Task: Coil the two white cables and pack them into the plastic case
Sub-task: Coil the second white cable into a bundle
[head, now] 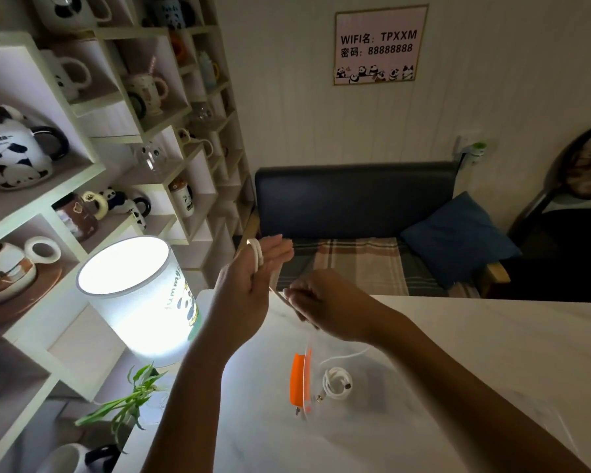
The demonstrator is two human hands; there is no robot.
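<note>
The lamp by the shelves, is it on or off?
On. The lamp glows bright white from its top and shade, and its light spreads onto the table beside it.

We face a white panelled wall (287, 97) with a pink WiFi sign (380, 44), a dark bench (352, 199) below, mug-filled shelves (93, 138) and a glowing lamp (137, 295) beside our white worktop (492, 336).
</note>
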